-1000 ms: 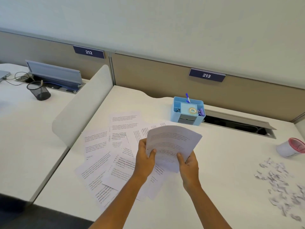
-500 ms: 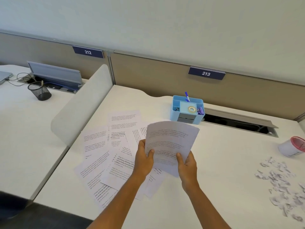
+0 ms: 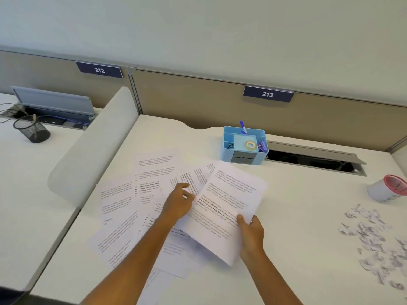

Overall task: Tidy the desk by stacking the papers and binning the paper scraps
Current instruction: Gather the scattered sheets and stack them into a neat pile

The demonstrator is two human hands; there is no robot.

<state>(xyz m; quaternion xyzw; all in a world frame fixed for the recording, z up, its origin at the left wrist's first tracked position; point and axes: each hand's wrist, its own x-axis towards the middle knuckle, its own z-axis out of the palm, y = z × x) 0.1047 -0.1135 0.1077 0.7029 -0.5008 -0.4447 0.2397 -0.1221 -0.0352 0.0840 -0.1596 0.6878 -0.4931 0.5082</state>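
Head view: right hand (image 3: 251,233) pinches white printed sheet stack (image 3: 229,208) by lower edge; left hand (image 3: 178,202), fingers loosely curled, over scattered printed sheets (image 3: 132,208); bare white tabletop (image 3: 304,216) between stack and torn white paper scraps (image 3: 374,241).

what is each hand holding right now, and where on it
The right hand pinches the gathered sheets at their near right edge. The left hand holds nothing, reaching over the scattered papers.

"212" on left partition nameplate (image 3: 99,70), "213" on right partition nameplate (image 3: 268,94)
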